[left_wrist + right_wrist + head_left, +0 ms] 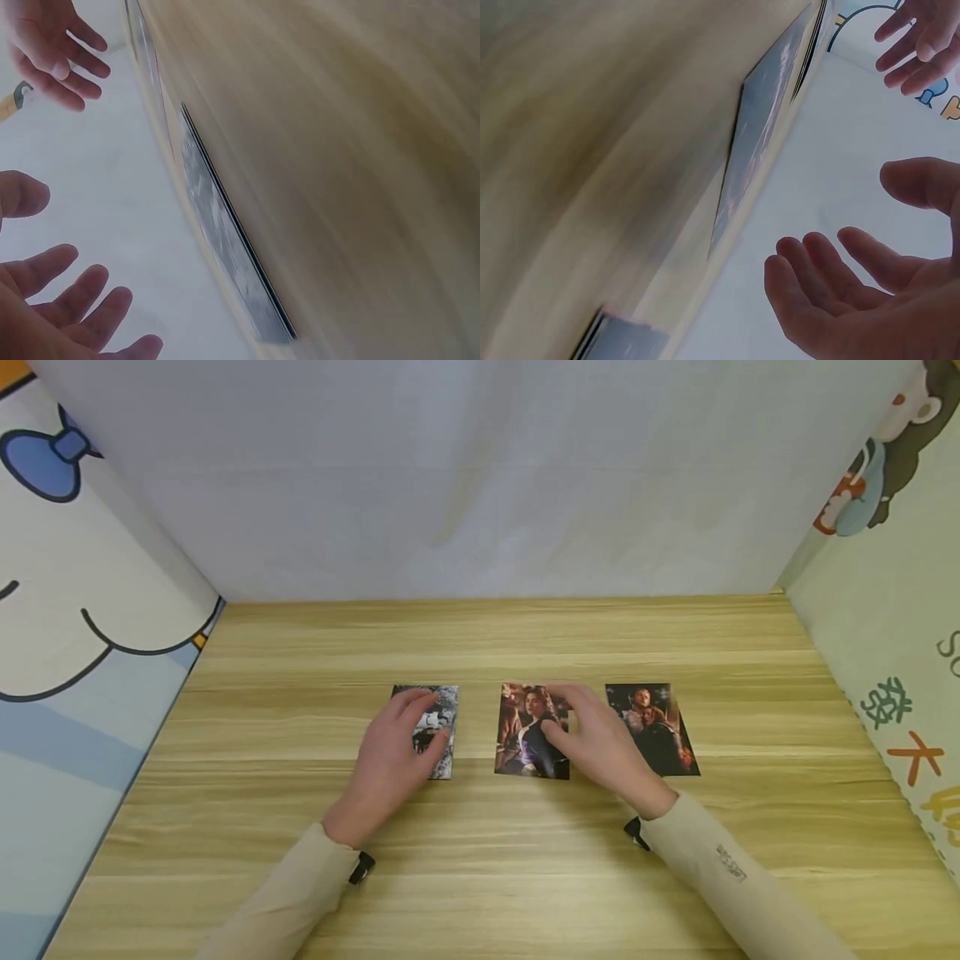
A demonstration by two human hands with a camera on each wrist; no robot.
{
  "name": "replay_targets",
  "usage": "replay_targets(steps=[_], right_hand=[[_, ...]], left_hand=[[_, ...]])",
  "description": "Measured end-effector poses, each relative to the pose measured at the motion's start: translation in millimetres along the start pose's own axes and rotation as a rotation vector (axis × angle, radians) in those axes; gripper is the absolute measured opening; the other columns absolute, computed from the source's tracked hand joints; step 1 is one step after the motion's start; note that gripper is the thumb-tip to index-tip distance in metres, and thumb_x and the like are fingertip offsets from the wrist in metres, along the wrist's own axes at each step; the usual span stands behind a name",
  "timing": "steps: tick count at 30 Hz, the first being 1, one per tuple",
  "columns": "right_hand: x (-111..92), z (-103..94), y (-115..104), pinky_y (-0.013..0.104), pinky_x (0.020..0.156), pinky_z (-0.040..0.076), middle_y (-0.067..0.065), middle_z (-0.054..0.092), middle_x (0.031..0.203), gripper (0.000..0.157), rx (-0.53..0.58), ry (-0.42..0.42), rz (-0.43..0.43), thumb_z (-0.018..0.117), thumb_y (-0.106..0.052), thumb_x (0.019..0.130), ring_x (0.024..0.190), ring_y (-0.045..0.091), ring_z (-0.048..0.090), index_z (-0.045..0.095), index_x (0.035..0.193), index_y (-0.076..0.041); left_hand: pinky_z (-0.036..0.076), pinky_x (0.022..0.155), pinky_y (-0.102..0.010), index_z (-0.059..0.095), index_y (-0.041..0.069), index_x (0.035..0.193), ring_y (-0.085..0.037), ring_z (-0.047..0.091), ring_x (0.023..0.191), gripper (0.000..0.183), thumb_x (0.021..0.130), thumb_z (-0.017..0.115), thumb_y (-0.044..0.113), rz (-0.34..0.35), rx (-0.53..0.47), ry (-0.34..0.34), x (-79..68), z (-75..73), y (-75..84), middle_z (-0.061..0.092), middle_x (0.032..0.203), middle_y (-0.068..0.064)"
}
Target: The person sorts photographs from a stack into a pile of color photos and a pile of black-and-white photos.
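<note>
Three picture cards lie side by side on a wooden table. My left hand [392, 756] is over the black-and-white card [432, 722], covering its left part; the left wrist view shows the relaxed fingers [96, 289] apart from it. There, this card tops a thin stack [229, 240] with layered dark edges. My right hand [596, 743] overlaps the right edge of the middle card [527, 743], which shows a person in dark clothing. In the right wrist view its gently bent fingers [821, 277] hold nothing. At right lies a dark card [654, 731] picturing two people.
The wood-grain table [480, 868] runs back to a pale wall [465, 485]. Cartoon-printed panels stand on the left [112, 552] and right [870, 635]. The right card also has a layered edge [592, 334] in the right wrist view.
</note>
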State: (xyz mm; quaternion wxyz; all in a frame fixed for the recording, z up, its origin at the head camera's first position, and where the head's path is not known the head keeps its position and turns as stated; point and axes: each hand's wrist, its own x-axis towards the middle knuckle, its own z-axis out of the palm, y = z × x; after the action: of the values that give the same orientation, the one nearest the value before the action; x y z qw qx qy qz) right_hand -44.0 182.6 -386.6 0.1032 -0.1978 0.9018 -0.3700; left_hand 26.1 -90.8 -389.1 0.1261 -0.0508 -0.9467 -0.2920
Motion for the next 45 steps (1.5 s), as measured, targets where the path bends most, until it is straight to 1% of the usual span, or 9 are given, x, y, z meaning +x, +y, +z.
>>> replay_targets(steps=[6,12,16,28,38,40,42,43,45], right_hand=[[-5.0,-4.8,11.9,0.061,0.097,0.048,0.018,0.052,0.15,0.055,-0.005,0.014,0.006,0.064,-0.024,0.101,0.129,0.039,0.055,0.05,0.151,-0.006],[-8.6,-6.6,22.0,0.064,0.103,0.043,0.021,0.056,0.145,0.057,-0.024,0.017,-0.005,0.065,-0.021,0.1,0.121,0.039,0.062,0.049,0.151,-0.001],[-9.3,-8.8,25.4,0.058,0.097,0.052,0.023,0.056,0.144,0.058,-0.025,0.003,0.008,0.064,-0.02,0.1,0.12,0.039,0.064,0.048,0.151,0.003],[-5.3,-11.1,31.2,0.054,0.094,0.053,0.022,0.065,0.124,0.056,-0.082,-0.069,0.033,0.065,-0.019,0.097,0.109,0.035,0.065,0.052,0.144,0.01],[1.2,-12.0,33.9,0.051,0.092,0.051,0.016,0.068,0.109,0.052,-0.146,-0.108,0.027,0.066,-0.021,0.098,0.1,0.029,0.062,0.058,0.138,0.011],[2.9,-12.0,33.6,0.048,0.088,0.049,0.013,0.067,0.102,0.044,-0.161,-0.117,0.023,0.066,-0.022,0.097,0.094,0.027,0.059,0.064,0.129,0.009],[4.8,-12.0,33.2,0.041,0.077,0.044,0.009,0.061,0.088,0.028,-0.177,-0.123,0.013,0.066,-0.022,0.097,0.084,0.024,0.054,0.068,0.106,0.004],[5.7,-11.9,33.0,0.038,0.072,0.041,0.006,0.057,0.082,0.022,-0.188,-0.123,0.006,0.066,-0.022,0.096,0.08,0.022,0.051,0.066,0.095,0.0],[8.1,-11.3,33.4,0.034,0.065,0.029,0.002,0.043,0.071,0.027,-0.208,-0.124,-0.01,0.066,-0.021,0.095,0.071,0.021,0.04,0.052,0.076,-0.008]], left_hand=[[0.048,0.105,-0.054,0.064,0.002,0.138,-0.036,0.058,0.126,0.049,0.094,0.073,0.022,-0.001,-0.007,-0.052,3.1,10.5,12.0,0.06,0.138,-0.015],[0.049,0.105,-0.049,0.062,0.004,0.14,-0.032,0.058,0.126,0.051,0.094,0.074,0.023,0.006,-0.021,-0.106,6.2,21.7,22.7,0.059,0.14,-0.013],[0.051,0.103,-0.049,0.062,0.005,0.14,-0.031,0.06,0.123,0.052,0.093,0.075,0.023,0.007,-0.038,-0.119,8.8,27.3,27.3,0.06,0.137,-0.013],[0.055,0.08,-0.04,0.062,0.003,0.141,-0.023,0.061,0.097,0.051,0.096,0.071,0.026,-0.047,-0.021,-0.255,15.7,38.3,35.1,0.062,0.127,-0.012],[0.053,0.079,-0.037,0.059,-0.001,0.143,-0.021,0.056,0.092,0.059,0.097,0.066,0.034,-0.108,-0.007,-0.348,23.6,44.5,35.1,0.06,0.127,-0.014],[0.053,0.082,-0.039,0.058,-0.002,0.144,-0.022,0.057,0.095,0.06,0.097,0.066,0.035,-0.126,-0.007,-0.365,25.8,45.4,34.8,0.06,0.127,-0.015],[0.053,0.085,-0.04,0.057,-0.003,0.144,-0.024,0.058,0.099,0.061,0.097,0.066,0.035,-0.139,-0.006,-0.381,28.3,46.4,34.4,0.059,0.128,-0.016],[0.053,0.086,-0.04,0.057,-0.003,0.144,-0.025,0.058,0.101,0.062,0.097,0.066,0.035,-0.145,-0.004,-0.39,29.4,47.1,34.1,0.059,0.128,-0.017],[0.053,0.087,-0.04,0.057,-0.005,0.143,-0.026,0.058,0.103,0.063,0.097,0.066,0.036,-0.15,0.004,-0.409,31.8,48.5,33.4,0.059,0.128,-0.018]])
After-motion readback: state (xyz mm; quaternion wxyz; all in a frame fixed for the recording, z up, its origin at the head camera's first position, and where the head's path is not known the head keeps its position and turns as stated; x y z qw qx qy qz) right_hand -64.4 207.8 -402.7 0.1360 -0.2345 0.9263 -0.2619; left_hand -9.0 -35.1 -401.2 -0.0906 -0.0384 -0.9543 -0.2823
